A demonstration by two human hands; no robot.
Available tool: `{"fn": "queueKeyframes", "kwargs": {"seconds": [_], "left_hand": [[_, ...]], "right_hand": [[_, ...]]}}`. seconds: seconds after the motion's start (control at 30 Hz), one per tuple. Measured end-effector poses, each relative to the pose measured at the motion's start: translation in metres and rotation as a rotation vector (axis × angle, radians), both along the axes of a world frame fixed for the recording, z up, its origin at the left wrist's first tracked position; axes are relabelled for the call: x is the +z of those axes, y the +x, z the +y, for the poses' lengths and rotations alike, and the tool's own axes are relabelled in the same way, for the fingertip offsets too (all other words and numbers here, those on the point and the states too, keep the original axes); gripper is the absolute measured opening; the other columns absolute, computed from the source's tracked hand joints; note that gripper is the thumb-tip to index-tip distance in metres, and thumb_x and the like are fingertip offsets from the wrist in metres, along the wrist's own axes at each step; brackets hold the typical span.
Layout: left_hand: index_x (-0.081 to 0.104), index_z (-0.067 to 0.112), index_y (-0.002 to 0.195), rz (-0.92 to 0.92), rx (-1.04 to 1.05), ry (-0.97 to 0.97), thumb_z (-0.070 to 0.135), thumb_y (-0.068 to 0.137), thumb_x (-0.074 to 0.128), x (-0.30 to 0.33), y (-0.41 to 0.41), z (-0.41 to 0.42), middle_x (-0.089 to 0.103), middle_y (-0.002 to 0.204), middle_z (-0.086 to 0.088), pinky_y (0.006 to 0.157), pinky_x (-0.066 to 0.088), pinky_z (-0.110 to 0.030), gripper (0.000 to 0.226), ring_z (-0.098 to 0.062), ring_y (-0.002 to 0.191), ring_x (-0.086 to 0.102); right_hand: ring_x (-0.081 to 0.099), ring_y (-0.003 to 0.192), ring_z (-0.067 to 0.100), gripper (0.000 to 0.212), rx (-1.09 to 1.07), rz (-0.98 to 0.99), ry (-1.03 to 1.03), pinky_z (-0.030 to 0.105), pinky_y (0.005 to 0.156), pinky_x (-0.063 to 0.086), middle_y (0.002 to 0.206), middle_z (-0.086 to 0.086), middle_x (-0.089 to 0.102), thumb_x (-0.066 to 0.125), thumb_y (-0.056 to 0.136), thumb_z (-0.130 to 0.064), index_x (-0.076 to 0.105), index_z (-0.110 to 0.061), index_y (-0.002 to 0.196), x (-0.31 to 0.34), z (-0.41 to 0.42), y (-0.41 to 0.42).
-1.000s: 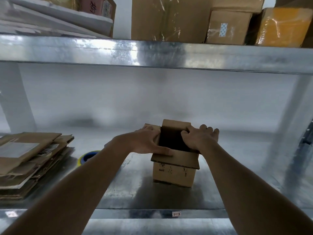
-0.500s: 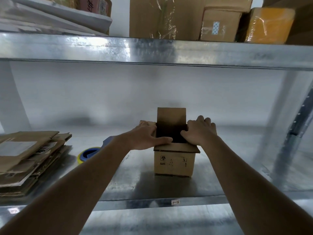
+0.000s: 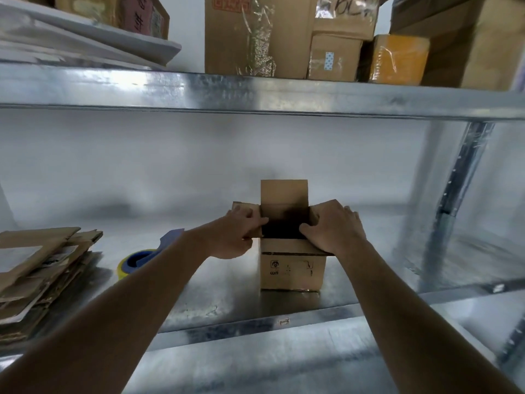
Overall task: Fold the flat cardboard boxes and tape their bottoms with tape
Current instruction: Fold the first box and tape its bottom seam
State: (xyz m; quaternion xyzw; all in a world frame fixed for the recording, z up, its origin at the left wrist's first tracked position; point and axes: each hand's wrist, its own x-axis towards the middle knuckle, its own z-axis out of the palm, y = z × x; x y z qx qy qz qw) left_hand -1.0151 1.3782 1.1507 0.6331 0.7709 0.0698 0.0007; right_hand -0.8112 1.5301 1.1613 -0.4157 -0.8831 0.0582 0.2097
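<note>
Head view: a small cardboard box (image 3: pixel 292 268) stands on the metal shelf (image 3: pixel 216 305). The left hand (image 3: pixel 237 233) pinches its left flap and the right hand (image 3: pixel 333 230) presses the right flap flat, likely to close them for taping; the tape roll (image 3: pixel 133 263) lies nearby.

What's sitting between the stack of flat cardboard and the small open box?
In the head view, a yellow tape roll with a blue core lies on the shelf between them, partly hidden behind the left forearm.

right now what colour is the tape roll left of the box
Yellow roll with a blue dispenser, clearest in the head view.
</note>
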Motion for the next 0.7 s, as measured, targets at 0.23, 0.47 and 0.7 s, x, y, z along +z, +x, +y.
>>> {"fn": "queueKeyframes", "kwargs": {"seconds": [0.23, 0.47, 0.7], "left_hand": [[0.042, 0.044, 0.154, -0.191, -0.039, 0.034, 0.039, 0.093, 0.033, -0.008, 0.01, 0.015, 0.034, 0.129, 0.007, 0.126, 0.011, -0.055, 0.063, -0.025, 0.142, 0.019], [0.043, 0.042, 0.154, -0.228, -0.007, 0.056, 0.098, 0.078, 0.022, -0.002, 0.041, 0.03, 0.038, 0.145, 0.008, 0.124, 0.019, -0.058, 0.097, -0.024, 0.148, 0.018], [0.05, 0.035, 0.145, -0.188, 0.032, 0.105, 0.108, 0.061, 0.017, 0.0, 0.096, 0.058, 0.037, 0.15, 0.006, 0.121, 0.029, -0.057, 0.116, -0.025, 0.145, 0.025]], "right_hand": [[0.052, 0.129, 0.031, 0.025, -0.13, 0.023, 0.006, 0.056, 0.121, 0.026, 0.127, 0.004, 0.057, 0.067, 0.084, -0.05, 0.061, -0.028, 0.094, -0.005, -0.006, 0.019], [0.059, 0.117, 0.028, 0.02, -0.156, 0.105, -0.08, 0.051, 0.118, 0.033, 0.107, 0.003, 0.063, 0.063, 0.09, -0.026, 0.049, -0.028, 0.076, 0.002, -0.002, 0.052], [0.039, 0.141, 0.035, 0.056, -0.266, 0.123, -0.146, 0.052, 0.113, 0.033, 0.139, 0.009, 0.053, 0.065, 0.087, -0.041, 0.052, -0.016, 0.136, 0.0, 0.032, 0.09]]}}
